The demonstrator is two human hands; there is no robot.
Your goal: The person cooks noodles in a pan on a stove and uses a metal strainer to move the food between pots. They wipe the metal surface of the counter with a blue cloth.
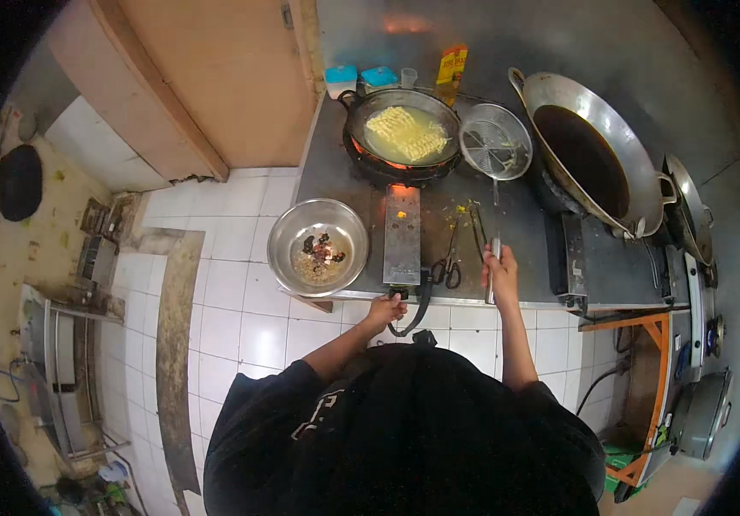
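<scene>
My right hand (503, 274) grips the handle of a round wire strainer (496, 142), whose mesh has bits of food stuck to it. The strainer is held just right of a black wok (370, 132). Two blocks of instant noodles (407, 132) sit in yellowish liquid inside that wok, above a glowing burner. With my left hand (387, 312) I pinch the control knob (399, 293) at the front of the gas stove (402, 235). Left of the stove body stands a steel bowl (283, 222) holding a watery mix with dark and reddish pieces.
Scissors (449, 267) and tongs (477, 226) lie on the metal counter (331, 174). A large wok of dark liquid (583, 158) stands at the right. Blue-lidded containers (379, 77), a clear cup (408, 78) and a yellow pouch (451, 68) line the back. A gas hose (418, 316) hangs in front.
</scene>
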